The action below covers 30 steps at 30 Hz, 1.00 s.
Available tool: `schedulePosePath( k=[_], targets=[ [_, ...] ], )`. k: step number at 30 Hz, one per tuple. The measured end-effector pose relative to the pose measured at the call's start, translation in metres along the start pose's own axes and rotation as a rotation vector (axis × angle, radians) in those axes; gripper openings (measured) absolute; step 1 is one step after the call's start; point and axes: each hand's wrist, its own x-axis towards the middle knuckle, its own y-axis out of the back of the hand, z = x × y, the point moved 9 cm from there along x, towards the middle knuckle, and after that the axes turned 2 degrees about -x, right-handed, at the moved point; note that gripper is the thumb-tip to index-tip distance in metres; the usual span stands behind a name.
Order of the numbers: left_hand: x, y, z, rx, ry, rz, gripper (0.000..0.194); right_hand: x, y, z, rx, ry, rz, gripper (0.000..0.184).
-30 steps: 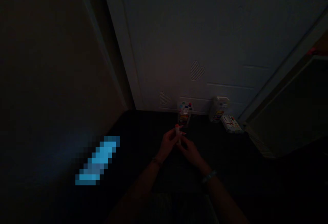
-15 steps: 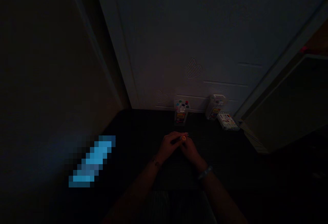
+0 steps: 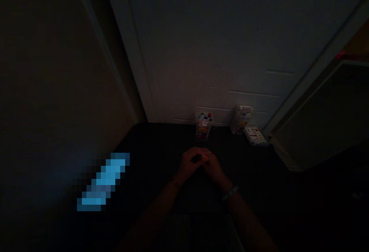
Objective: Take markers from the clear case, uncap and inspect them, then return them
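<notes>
Dim light leaves much of the detail hidden. My left hand (image 3: 189, 163) and my right hand (image 3: 215, 169) meet over the dark tabletop, fingers curled together. Between them shows the small round orange-red end of what looks like a marker (image 3: 204, 158); its body is hidden by the fingers. Both hands are closed around it. Just beyond them stands a clear case of markers (image 3: 203, 131), with several coloured round ends on top.
A second clear case (image 3: 241, 121) stands at the back right, beside a flat white box (image 3: 256, 136). Behind the dark table (image 3: 161, 140) rises a pale panel (image 3: 173, 52) with heart-shaped reliefs. A pixelated blue bright patch (image 3: 108, 179) is at the left.
The orange end has sunk slightly down and left and looks redder and more covered. My fingers have closed in more around it. The cases have stayed in place.
</notes>
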Motion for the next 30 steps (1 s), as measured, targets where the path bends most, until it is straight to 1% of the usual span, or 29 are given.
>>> schedulePosePath(
  k=[5,10,14,19,22,24,25,27,30],
  targets=[
    [0.0,0.002,0.0,0.005,-0.023,0.006,0.01,0.0,-0.002,0.005,-0.034,-0.015,-0.027,0.029],
    [0.0,0.002,0.001,0.028,-0.035,0.009,0.01,0.0,-0.003,0.002,-0.065,-0.007,-0.048,0.026],
    [0.0,0.001,0.004,0.078,-0.098,-0.004,0.01,0.0,-0.003,0.002,-0.072,-0.002,-0.052,0.027],
    [-0.001,0.002,0.004,0.124,-0.166,0.011,0.01,-0.001,-0.004,0.004,-0.06,0.022,-0.034,0.026],
    [-0.002,0.002,0.003,0.132,-0.164,0.015,0.011,-0.001,-0.004,0.005,-0.066,0.02,-0.031,0.027],
    [-0.002,0.003,0.001,0.114,-0.138,0.029,0.011,-0.001,-0.003,0.003,-0.066,0.007,-0.022,0.027],
    [-0.001,0.005,0.0,0.096,-0.114,0.046,0.012,-0.001,-0.001,0.001,-0.066,-0.005,-0.014,0.028],
    [0.0,0.013,-0.004,0.023,-0.049,0.132,0.014,0.0,0.002,-0.004,-0.067,-0.03,-0.006,0.027],
    [0.0,0.034,-0.012,-0.186,0.046,0.366,0.022,0.003,0.009,-0.017,-0.01,-0.054,0.007,0.023]
  ],
)
